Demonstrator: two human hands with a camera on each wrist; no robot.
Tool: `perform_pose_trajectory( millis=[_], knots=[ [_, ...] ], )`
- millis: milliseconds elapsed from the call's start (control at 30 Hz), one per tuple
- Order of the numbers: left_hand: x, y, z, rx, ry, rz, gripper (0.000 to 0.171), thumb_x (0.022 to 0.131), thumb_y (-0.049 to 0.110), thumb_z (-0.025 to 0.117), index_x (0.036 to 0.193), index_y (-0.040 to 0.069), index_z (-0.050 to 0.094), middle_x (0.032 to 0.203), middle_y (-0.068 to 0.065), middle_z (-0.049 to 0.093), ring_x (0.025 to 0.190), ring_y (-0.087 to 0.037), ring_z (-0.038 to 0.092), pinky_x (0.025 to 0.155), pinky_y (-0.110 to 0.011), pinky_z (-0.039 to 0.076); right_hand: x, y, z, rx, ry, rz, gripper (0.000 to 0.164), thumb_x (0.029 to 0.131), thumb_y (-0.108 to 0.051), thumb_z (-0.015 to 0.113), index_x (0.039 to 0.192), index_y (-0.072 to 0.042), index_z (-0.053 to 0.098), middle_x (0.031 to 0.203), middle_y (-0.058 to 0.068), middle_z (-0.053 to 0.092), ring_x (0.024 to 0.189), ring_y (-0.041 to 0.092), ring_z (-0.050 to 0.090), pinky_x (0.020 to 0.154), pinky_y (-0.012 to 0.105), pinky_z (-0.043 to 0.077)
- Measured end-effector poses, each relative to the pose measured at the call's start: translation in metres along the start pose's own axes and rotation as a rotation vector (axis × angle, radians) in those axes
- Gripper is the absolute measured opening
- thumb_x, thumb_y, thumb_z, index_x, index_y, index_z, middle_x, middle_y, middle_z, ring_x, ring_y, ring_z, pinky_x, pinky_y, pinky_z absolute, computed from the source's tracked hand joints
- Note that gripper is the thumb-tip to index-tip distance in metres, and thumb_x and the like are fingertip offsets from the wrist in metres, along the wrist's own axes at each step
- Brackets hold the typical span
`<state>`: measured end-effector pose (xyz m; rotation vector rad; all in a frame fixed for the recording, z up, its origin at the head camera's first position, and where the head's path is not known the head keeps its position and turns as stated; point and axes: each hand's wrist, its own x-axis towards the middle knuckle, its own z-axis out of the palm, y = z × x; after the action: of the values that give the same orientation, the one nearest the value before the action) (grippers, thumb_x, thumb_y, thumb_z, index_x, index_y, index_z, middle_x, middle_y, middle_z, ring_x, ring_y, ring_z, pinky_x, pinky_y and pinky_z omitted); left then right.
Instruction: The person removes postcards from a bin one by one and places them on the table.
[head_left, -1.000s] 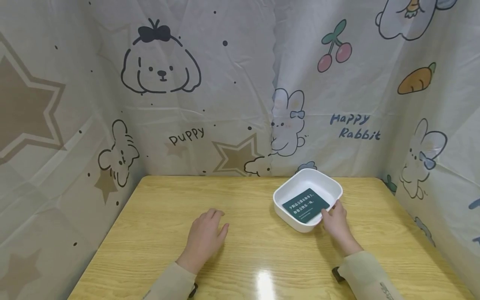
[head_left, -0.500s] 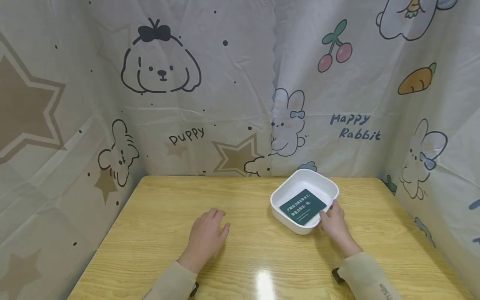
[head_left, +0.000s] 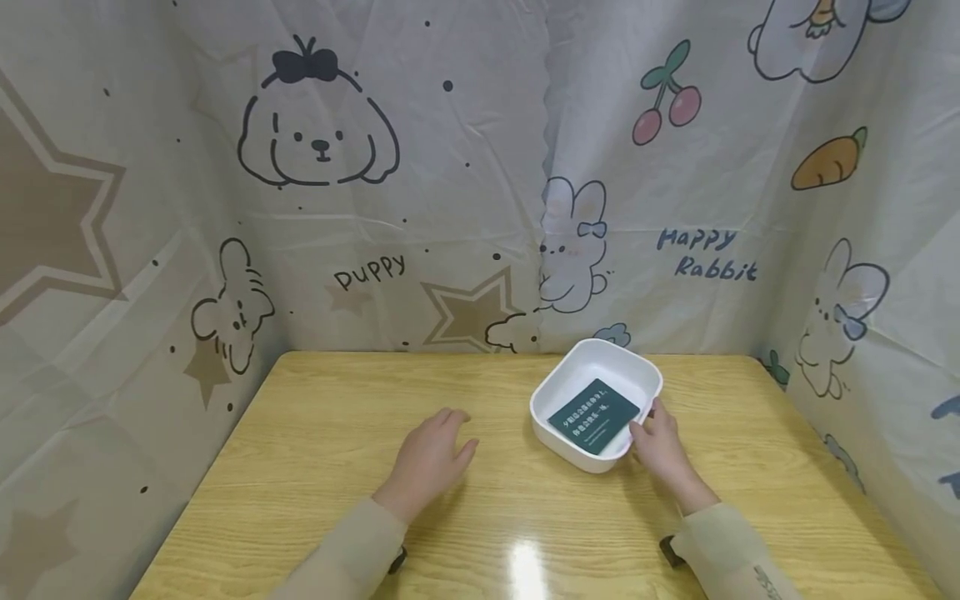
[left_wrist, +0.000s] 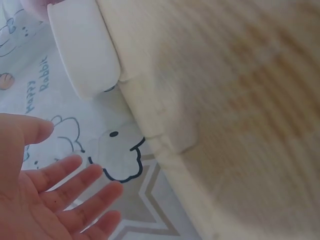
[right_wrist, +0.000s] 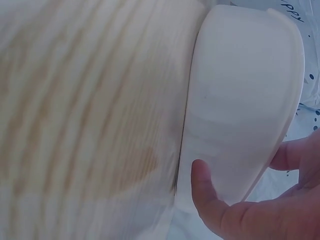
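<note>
A white rounded-square plastic basin [head_left: 577, 457] sits on the right half of the wooden table, turned at an angle. Inside it lies a dark green card or booklet [head_left: 595, 415] with white printed characters. My right hand [head_left: 663, 450] grips the basin's near right corner by the rim. In the right wrist view, fingers [right_wrist: 202, 182] of that hand lie along the outer wall [right_wrist: 240, 105], while another digit reaches over the rim. To the left, apart from the basin, my left hand [head_left: 427, 462] hovers above the table with relaxed fingers and nothing held.
The light wooden table [head_left: 337, 392] runs back to a printed fabric curtain [head_left: 420, 208], which hangs behind it and along both sides. A bright light reflection [head_left: 527, 571] shows at the table's near middle. Dark bands circle both wrists.
The basin has slid left and slightly nearer, with the card inside it and my right hand on its rim. My left hand has shifted a little to the right.
</note>
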<state>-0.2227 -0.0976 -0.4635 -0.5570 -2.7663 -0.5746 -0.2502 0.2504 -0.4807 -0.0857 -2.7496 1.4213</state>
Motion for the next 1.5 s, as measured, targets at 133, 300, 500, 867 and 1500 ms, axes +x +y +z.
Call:
perform_pose_trajectory(
  millis=[133, 300, 500, 867, 1500],
  knots=[
    [0.009, 0.000, 0.003, -0.018, -0.049, 0.000, 0.039, 0.092, 0.031, 0.060, 0.120, 0.004, 0.059, 0.116, -0.012, 0.065, 0.101, -0.025, 0.061, 0.085, -0.043, 0.055, 0.000, 0.002, 0.002, -0.001, -0.006, -0.015, 0.064, 0.097, -0.007, 0.041, 0.146, 0.013, 0.003, 0.140, 0.043, 0.023, 0.121, 0.052, 0.039, 0.096, 0.054, 0.048],
    [0.025, 0.000, 0.008, -0.084, -0.141, -0.011, 0.037, 0.095, 0.031, 0.056, 0.121, 0.005, 0.058, 0.118, -0.011, 0.064, 0.103, -0.023, 0.060, 0.087, -0.042, 0.054, 0.000, 0.001, 0.003, -0.010, -0.014, -0.026, 0.065, 0.098, -0.008, 0.040, 0.145, 0.015, 0.001, 0.142, 0.043, 0.022, 0.122, 0.053, 0.039, 0.098, 0.054, 0.046],
    [0.041, 0.002, 0.015, -0.170, -0.226, -0.067, 0.036, 0.096, 0.032, 0.053, 0.121, 0.007, 0.059, 0.115, -0.008, 0.065, 0.102, -0.022, 0.059, 0.088, -0.043, 0.052, 0.002, -0.002, 0.002, -0.035, -0.045, -0.014, 0.067, 0.099, -0.013, 0.039, 0.145, 0.013, -0.001, 0.144, 0.042, 0.018, 0.126, 0.053, 0.033, 0.103, 0.057, 0.038],
    [0.058, 0.012, 0.021, -0.323, -0.282, -0.134, 0.036, 0.096, 0.032, 0.053, 0.121, 0.007, 0.060, 0.110, -0.008, 0.066, 0.097, -0.020, 0.059, 0.085, -0.042, 0.053, 0.006, -0.006, 0.005, -0.053, -0.075, 0.001, 0.068, 0.099, -0.015, 0.039, 0.148, 0.009, -0.002, 0.147, 0.038, 0.018, 0.127, 0.050, 0.034, 0.104, 0.056, 0.038],
    [0.067, 0.014, 0.034, -0.396, -0.302, -0.162, 0.026, 0.096, 0.027, 0.052, 0.112, 0.008, 0.059, 0.103, -0.010, 0.064, 0.090, -0.021, 0.056, 0.082, -0.044, 0.051, 0.015, -0.013, 0.020, -0.060, -0.105, 0.004, 0.062, 0.100, -0.019, 0.039, 0.150, 0.002, 0.008, 0.149, 0.032, 0.028, 0.125, 0.047, 0.040, 0.103, 0.060, 0.037]
  ],
)
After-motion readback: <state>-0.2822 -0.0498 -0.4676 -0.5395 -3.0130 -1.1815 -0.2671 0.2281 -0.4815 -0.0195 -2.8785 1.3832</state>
